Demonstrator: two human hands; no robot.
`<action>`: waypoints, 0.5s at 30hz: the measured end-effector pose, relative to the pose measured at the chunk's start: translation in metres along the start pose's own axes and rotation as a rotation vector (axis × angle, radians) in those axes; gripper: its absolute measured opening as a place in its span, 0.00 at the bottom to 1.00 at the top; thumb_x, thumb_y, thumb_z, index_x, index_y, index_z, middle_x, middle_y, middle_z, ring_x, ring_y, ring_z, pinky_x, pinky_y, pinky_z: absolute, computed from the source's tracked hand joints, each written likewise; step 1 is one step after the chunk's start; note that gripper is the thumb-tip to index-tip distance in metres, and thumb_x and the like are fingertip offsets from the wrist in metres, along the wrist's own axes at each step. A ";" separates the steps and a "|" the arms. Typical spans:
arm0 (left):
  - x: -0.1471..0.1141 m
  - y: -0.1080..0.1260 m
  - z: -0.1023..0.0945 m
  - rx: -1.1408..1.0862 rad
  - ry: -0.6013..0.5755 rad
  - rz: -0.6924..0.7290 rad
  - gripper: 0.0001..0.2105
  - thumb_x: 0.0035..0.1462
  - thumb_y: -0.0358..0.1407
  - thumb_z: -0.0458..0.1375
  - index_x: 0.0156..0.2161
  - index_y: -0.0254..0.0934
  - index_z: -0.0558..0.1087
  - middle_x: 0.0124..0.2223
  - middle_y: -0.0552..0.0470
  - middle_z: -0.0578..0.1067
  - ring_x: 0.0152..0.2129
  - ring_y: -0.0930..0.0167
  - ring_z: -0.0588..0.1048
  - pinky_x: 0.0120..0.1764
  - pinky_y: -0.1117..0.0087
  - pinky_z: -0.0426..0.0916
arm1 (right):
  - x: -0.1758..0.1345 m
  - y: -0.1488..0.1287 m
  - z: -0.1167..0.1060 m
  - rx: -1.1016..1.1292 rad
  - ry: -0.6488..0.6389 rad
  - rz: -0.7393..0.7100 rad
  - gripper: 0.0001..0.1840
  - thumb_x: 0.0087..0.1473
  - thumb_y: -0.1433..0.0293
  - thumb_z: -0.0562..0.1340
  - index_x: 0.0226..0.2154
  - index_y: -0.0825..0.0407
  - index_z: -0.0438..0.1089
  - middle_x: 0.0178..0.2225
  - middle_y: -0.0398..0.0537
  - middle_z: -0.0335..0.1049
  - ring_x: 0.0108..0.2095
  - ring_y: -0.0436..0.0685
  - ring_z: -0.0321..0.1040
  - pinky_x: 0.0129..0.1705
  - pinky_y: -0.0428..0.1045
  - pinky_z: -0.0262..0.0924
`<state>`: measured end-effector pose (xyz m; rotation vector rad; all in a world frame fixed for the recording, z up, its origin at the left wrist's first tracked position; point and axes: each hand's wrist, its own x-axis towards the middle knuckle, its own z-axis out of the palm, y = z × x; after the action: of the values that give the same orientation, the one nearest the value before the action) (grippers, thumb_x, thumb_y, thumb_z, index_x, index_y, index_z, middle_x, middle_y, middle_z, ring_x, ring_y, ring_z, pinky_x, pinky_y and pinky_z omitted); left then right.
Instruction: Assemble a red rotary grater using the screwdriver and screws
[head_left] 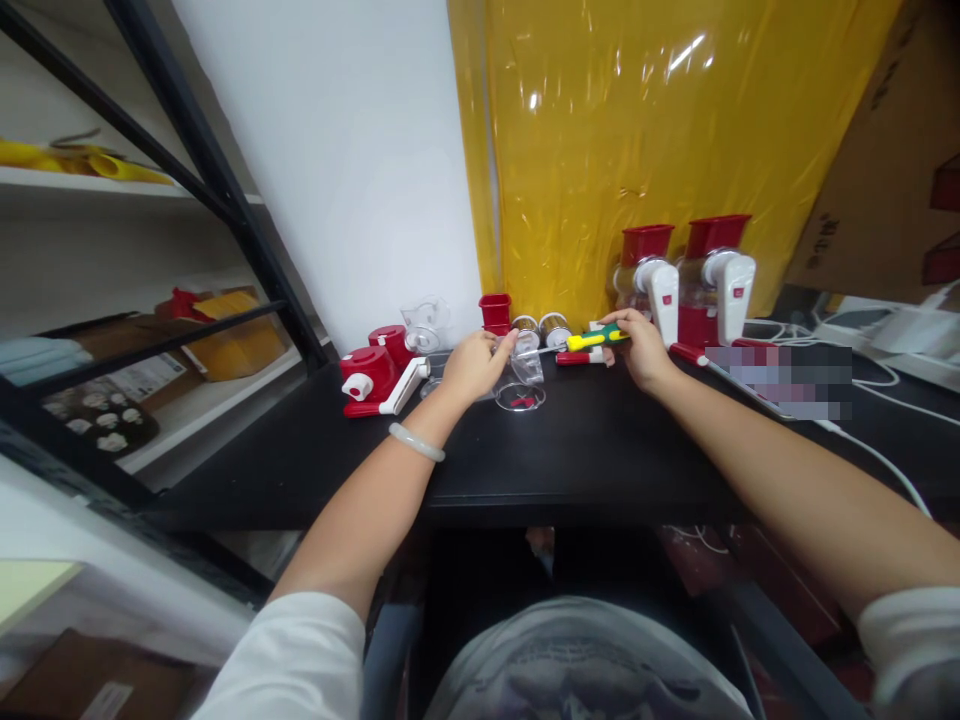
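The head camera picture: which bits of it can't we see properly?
All in the head view:
Screwdriver tip: lost in blur against the clear plastic part.
Left hand: the back of the hand hides most of its fingers.
Flat device: pixel blocks cover its screen.
Brown box: cut off by the right edge; its printing is too blurred to read.

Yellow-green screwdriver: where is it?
In the head view, the screwdriver is right of centre, in the right hand, pointing toward the left hand.
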<state>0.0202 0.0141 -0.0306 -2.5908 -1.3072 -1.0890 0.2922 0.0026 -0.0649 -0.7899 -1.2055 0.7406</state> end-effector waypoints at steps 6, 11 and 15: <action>-0.001 0.002 -0.001 -0.007 -0.004 -0.003 0.31 0.68 0.54 0.40 0.26 0.37 0.75 0.40 0.45 0.77 0.40 0.62 0.75 0.48 0.62 0.67 | -0.001 -0.001 0.001 -0.083 0.023 0.024 0.21 0.52 0.49 0.60 0.26 0.47 0.57 0.14 0.35 0.60 0.09 0.47 0.53 0.11 0.45 0.45; -0.001 0.003 -0.001 -0.004 -0.008 -0.009 0.31 0.68 0.53 0.40 0.27 0.37 0.75 0.40 0.45 0.77 0.40 0.63 0.75 0.49 0.63 0.66 | -0.005 -0.007 0.002 -0.266 0.058 0.031 0.27 0.51 0.41 0.56 0.24 0.48 0.56 0.10 0.36 0.56 0.08 0.47 0.50 0.10 0.45 0.43; -0.001 0.002 -0.001 -0.001 -0.008 -0.007 0.31 0.68 0.54 0.40 0.26 0.38 0.75 0.40 0.45 0.77 0.40 0.63 0.75 0.49 0.63 0.67 | -0.006 -0.010 0.003 -0.355 0.096 0.039 0.31 0.50 0.38 0.53 0.22 0.48 0.58 0.09 0.38 0.55 0.09 0.49 0.52 0.11 0.46 0.47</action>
<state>0.0203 0.0121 -0.0299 -2.5958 -1.3194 -1.0819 0.2884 -0.0072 -0.0594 -1.1316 -1.2538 0.5181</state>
